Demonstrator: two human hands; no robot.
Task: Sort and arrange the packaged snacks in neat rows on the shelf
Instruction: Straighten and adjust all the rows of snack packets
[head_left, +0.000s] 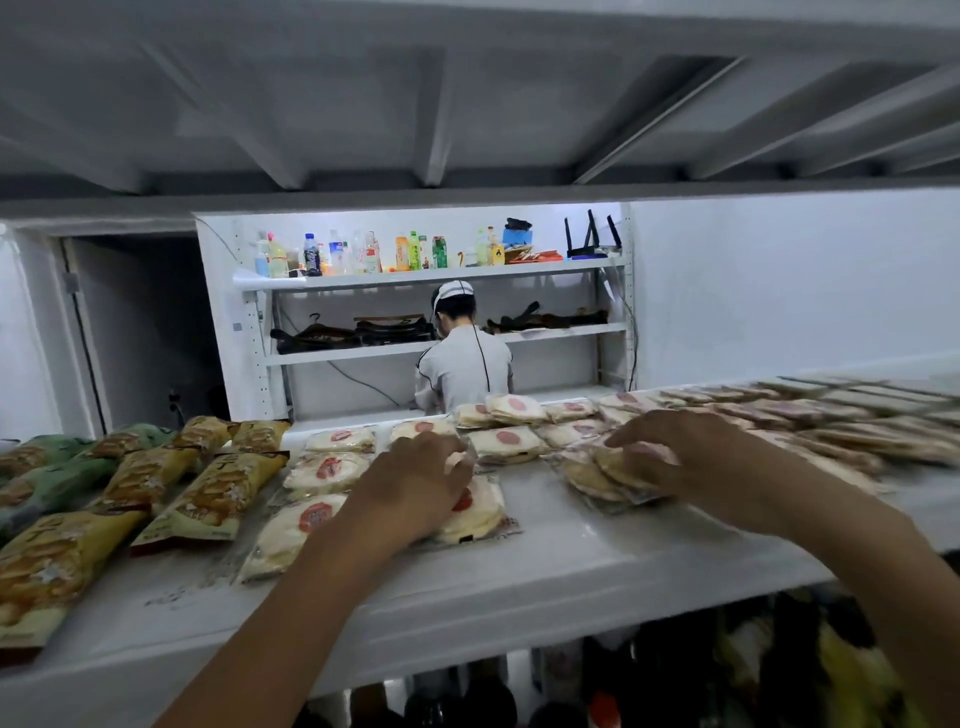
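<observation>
On the white shelf (597, 561) lie rows of clear-wrapped pale round cakes with a red stamp (327, 470). My left hand (415, 488) rests on one of these packs (480, 512) near the shelf's middle, fingers curved over its top. My right hand (670, 447) grips a clear pack of browner round cakes (597, 475), fingers curled over its far side. More brown flat packs (831, 431) stretch to the right.
Yellow snack bags (208, 499) and green bags (47, 467) fill the shelf's left end. The upper shelf's underside hangs close overhead. Behind the shelf a person in white (462, 364) faces a wall rack holding bottles (363, 254). Dark goods sit below.
</observation>
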